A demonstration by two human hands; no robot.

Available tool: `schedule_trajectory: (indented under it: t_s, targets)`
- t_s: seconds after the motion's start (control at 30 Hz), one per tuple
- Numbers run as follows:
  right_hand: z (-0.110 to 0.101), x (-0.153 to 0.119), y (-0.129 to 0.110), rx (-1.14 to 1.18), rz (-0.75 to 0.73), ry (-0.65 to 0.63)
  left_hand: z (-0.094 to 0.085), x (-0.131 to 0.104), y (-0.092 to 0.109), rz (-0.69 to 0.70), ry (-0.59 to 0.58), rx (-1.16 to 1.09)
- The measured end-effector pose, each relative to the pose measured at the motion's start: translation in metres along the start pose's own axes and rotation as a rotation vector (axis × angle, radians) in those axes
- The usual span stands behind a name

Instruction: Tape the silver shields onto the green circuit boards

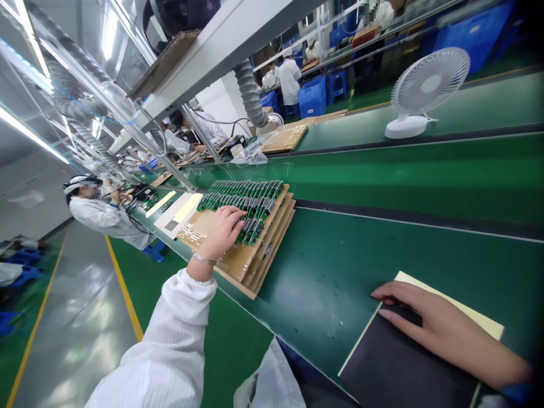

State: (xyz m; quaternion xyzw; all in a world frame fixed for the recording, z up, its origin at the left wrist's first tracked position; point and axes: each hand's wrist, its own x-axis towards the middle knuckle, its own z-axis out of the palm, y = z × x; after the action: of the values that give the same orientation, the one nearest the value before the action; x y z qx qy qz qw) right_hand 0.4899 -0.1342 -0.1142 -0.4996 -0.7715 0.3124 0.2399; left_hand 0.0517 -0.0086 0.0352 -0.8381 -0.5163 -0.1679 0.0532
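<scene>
My left hand reaches to the rows of small green circuit boards standing on a stack of cardboard sheets. Its thumb and forefinger close around the edge of a circuit board in the nearest row; the fingers partly hide that board. To the right, my right hand lies low over a black sheet with a pale yellow sheet showing at its edges. The right forefinger and thumb are apart, and no object shows between them.
A white fan stands on the far side of the green bench. Yellow and white sheets lie beyond the boards. A metal frame and duct hose hang overhead. A co-worker is at the far left.
</scene>
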Motion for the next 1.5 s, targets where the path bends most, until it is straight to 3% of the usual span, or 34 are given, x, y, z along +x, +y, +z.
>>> schedule_trajectory:
  t_s: [0.47, 0.63, 0.77, 0.9, 1.07, 1.27, 1.37, 1.5]
  targets:
    - [-0.001, 0.001, -0.003, 0.01, 0.013, -0.01, -0.004, -0.001, 0.001, 0.004, 0.003, -0.038]
    - [-0.001, 0.0, -0.002, 0.01, 0.031, -0.022, -0.004, -0.001, 0.029, -0.037, 0.115, 0.014]
    - [-0.001, 0.0, 0.0, 0.017, 0.03, -0.029, 0.003, 0.003, 0.059, 0.013, 0.085, 0.064]
    - [0.001, 0.0, 0.002, 0.014, 0.032, -0.027, 0.013, 0.008, 0.067, 0.007, 0.067, 0.116]
    - [0.002, -0.001, 0.002, 0.0, 0.029, -0.029, 0.016, 0.008, 0.063, -0.02, 0.09, 0.12]
    - [0.001, -0.002, 0.0, 0.005, 0.039, -0.043, -0.009, 0.002, 0.031, -0.098, 0.18, 0.061]
    - [0.001, -0.002, 0.0, 0.012, 0.042, -0.044, -0.016, -0.003, 0.01, -0.103, 0.145, 0.032]
    - [0.0, -0.002, -0.001, 0.015, 0.039, -0.036, -0.01, -0.011, -0.003, -0.05, 0.067, 0.01]
